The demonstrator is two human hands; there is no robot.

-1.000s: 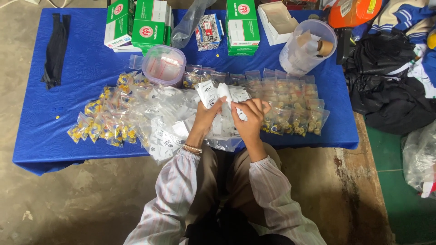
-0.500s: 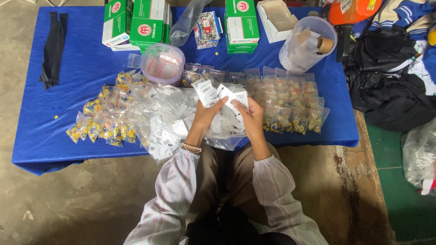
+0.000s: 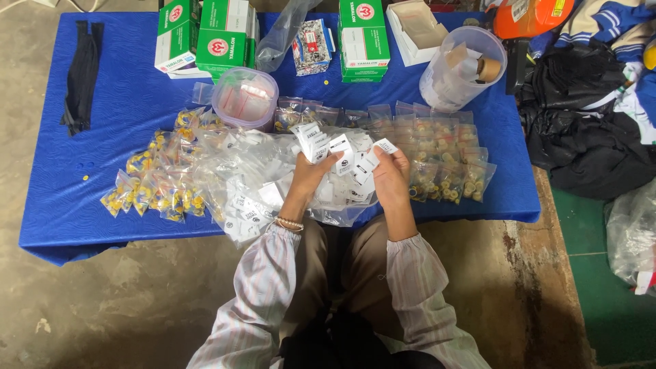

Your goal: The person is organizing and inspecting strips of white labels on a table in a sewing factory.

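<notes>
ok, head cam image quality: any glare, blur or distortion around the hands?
Head view: light is even and soft, shadows faint. The left hand and right hand are sharp, no motion blur. Mild glare on the clear bags washes out their contents. Slight wide-angle bend along the blue table edge.

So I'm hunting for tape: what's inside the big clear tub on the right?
The clear tub holds white paper slips and a brown tape roll near its rim. Whatever lies beneath the slips is covered.
</notes>
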